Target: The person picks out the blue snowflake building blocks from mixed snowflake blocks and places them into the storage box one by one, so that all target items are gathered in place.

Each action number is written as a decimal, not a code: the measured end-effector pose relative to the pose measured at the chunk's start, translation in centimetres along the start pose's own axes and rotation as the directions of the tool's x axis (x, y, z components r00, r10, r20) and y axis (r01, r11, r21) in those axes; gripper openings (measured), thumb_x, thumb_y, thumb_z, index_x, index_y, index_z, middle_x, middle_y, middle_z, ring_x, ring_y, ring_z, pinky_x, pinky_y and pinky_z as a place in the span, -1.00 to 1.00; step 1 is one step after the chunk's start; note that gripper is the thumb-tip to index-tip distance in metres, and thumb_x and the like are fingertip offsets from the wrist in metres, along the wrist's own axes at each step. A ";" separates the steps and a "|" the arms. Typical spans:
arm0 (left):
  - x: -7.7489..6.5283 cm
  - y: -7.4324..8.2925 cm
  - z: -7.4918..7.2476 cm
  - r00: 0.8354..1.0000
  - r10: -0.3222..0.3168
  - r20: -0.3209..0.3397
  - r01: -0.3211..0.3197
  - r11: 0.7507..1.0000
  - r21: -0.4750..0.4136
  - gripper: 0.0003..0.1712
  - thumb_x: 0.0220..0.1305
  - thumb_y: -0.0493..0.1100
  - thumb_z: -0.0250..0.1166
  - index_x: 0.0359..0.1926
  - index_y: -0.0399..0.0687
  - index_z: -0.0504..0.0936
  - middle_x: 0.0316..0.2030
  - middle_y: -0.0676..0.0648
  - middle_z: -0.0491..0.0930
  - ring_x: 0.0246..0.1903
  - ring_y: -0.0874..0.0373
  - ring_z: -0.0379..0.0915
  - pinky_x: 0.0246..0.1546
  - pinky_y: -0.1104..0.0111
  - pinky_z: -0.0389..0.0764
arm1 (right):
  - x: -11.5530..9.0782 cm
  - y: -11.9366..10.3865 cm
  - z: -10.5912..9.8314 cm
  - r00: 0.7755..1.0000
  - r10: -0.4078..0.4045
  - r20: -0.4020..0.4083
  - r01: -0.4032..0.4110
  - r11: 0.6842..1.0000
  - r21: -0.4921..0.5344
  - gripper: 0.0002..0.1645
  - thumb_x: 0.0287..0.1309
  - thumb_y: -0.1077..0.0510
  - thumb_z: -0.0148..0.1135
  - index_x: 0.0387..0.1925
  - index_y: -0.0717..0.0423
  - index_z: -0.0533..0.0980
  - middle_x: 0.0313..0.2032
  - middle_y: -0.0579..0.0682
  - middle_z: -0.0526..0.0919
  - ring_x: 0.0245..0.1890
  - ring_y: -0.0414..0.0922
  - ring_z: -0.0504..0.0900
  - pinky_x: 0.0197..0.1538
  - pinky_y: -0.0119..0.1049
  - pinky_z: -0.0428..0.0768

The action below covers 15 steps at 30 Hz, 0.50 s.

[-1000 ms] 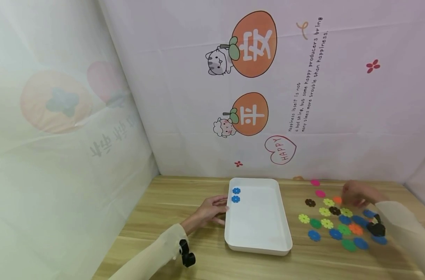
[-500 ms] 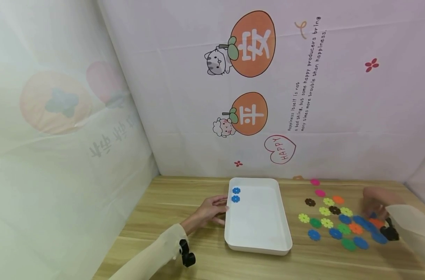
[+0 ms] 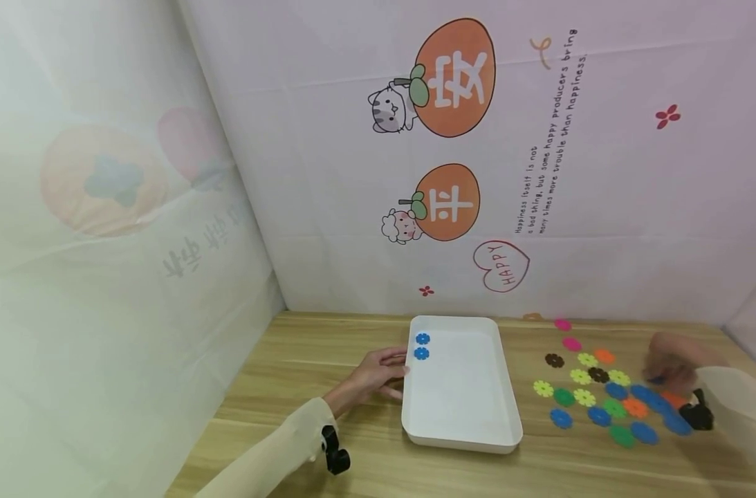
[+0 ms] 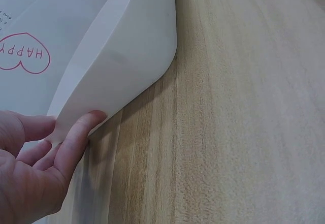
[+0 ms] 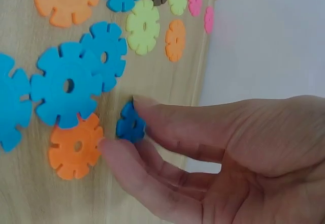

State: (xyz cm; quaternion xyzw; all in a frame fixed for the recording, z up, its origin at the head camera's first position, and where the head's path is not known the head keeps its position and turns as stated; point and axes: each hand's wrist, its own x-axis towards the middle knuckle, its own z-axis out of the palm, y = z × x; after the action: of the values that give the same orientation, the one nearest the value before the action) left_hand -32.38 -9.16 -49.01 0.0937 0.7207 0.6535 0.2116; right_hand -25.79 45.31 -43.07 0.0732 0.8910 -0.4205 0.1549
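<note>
In the head view a white rectangular tray [image 3: 461, 408] stands on the wooden table, with two blue flower-shaped discs [image 3: 422, 346] at its far left. Beside its left wall is my left hand [image 3: 374, 373]. Seen from the left wrist, this hand's extended fingers [image 4: 76, 137] touch the outer wall and rim. My right hand [image 3: 671, 366], blurred in the head view, is at the far right over the loose discs. In the right wrist view it pinches a small blue notched disc [image 5: 131, 125] between thumb and fingertips. An orange disc [image 5: 76, 150] lies close below.
Several discs lie scattered right of the tray: blue [image 3: 561, 418], green [image 3: 622, 436], yellow [image 3: 543, 389], brown [image 3: 555, 360], pink [image 3: 572, 344] and orange [image 3: 604, 356]. A printed cloth wall [image 3: 353, 277] rises along the table's back edge.
My right hand has moved right over the discs, and a blue disc now shows in its pinch. My left hand stays at the tray; the two discs inside have not moved.
</note>
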 end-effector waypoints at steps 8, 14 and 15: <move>0.1 -0.2 0.0 1.000 -0.003 -0.008 0.003 1.000 -0.002 -0.38 0.48 -0.32 0.27 0.50 -0.20 0.40 0.39 -0.32 0.47 0.21 -0.19 0.60 -0.23 0.10 0.88 | 2.3 1.3 -0.6 0.996 -0.053 0.073 0.065 0.982 -0.179 -0.52 0.34 0.33 0.15 -0.70 -0.07 0.38 -0.65 -0.23 0.50 -0.58 -0.32 0.38 -0.42 -0.50 0.51; 0.2 -0.2 0.1 1.000 -0.006 -0.016 0.006 1.000 -0.003 -0.39 0.48 -0.32 0.28 0.49 -0.19 0.42 0.38 -0.32 0.49 0.22 -0.18 0.60 -0.23 0.08 0.88 | 3.8 1.3 -0.7 0.978 -0.123 0.168 0.168 0.944 -0.285 -0.32 0.41 0.32 0.17 -0.82 0.06 0.14 -0.75 -0.25 0.27 -0.68 -0.36 0.19 -0.54 -0.59 0.30; 0.2 -0.2 0.1 1.000 -0.010 -0.020 0.010 1.000 -0.007 -0.39 0.48 -0.32 0.28 0.49 -0.18 0.43 0.37 -0.32 0.50 0.21 -0.18 0.61 -0.23 0.08 0.88 | 3.9 1.1 -0.6 0.981 -0.097 0.168 0.148 0.934 -0.325 -0.30 0.45 0.27 0.17 -0.82 0.05 0.15 -0.75 -0.27 0.26 -0.68 -0.38 0.19 -0.54 -0.60 0.30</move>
State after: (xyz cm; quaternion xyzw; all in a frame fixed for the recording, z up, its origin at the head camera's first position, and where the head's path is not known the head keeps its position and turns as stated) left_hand -32.48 -9.01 -49.24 0.0831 0.7210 0.6557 0.2080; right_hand -29.35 46.53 -44.85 -0.0418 0.9383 -0.2754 0.2049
